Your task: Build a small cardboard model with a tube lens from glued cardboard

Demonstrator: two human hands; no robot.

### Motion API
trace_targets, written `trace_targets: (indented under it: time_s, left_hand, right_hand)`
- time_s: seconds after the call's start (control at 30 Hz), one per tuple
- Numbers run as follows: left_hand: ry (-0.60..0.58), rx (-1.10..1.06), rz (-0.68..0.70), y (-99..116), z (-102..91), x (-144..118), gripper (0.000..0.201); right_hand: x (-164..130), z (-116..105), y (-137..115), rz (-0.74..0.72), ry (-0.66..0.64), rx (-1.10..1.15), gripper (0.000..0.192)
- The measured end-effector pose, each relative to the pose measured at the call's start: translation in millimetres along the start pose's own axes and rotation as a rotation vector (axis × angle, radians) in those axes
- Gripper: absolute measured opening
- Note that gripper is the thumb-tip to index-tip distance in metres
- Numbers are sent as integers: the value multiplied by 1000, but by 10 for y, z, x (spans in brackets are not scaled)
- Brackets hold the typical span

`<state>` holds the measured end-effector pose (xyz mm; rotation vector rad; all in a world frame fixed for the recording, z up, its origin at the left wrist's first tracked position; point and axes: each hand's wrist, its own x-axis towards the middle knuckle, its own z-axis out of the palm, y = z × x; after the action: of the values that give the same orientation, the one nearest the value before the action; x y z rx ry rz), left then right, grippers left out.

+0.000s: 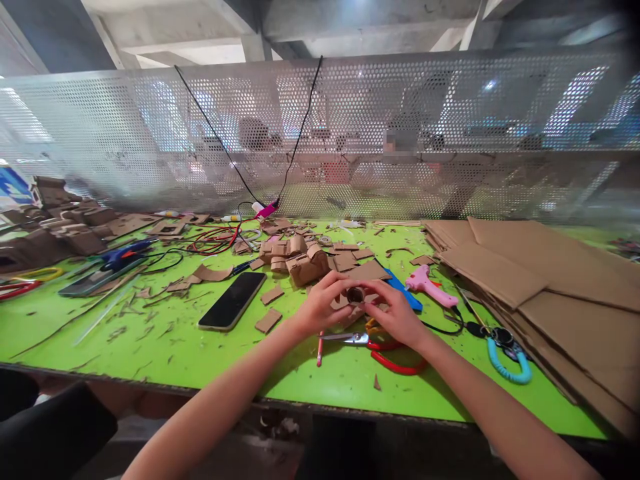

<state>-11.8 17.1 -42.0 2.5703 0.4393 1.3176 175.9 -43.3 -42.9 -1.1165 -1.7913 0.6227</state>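
Both hands on a small cardboard piece (pixel 356 295), mid-table, just above the green surface. My left hand (pixel 324 303) pinches its left side, my right hand (pixel 395 313) closes on the right; fingers narrow, thumbs meeting on top. Looks like a little rolled or boxed part with a dark opening, can't say for sure, fingers cover most of it.

To do it well: keep pressure even from both sides, don't crush the walls.

Room: red-handled scissors (pixel 387 350) sit right under my right wrist, pink glue gun (pixel 429 285) just beyond, phone (pixel 233 301) to the left. Cardboard sheets (pixel 550 293) block the right. Table edge (pixel 150 385) is close to me; free space is front-left.
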Motion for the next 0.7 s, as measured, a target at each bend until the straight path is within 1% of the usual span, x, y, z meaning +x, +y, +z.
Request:
trace_targets:
  time_s: [0.1,0.2,0.33,0.43,0.57,0.63,0.7]
  left_hand:
    - [58,-34,0,12,2,9,39]
    - [84,-44,-13,27,8,17,37]
    - [52,-34,-19,11,7,14,40]
    - [13,-45,-18,-18,3,10,37]
    - [41,-59,-26,-32,-14,25,33]
    - [49,-66,-16,-25,-27,37,31]
    - [46,-73,8,-16,-37,47,28]
  right_hand:
    - [6,6,-37,11,-15,83,35]
    - [8,21,-63,70,-34,160,38]
    - [0,40,-53,103,-47,222,40]
    - [-13,47,-53,108,-53,212,40]
    - [-34,65,-98,108,-54,207,46]
    - [-38,77,-117,119,-63,224,51]
    - [-38,88,-122,131,-70,231,51]
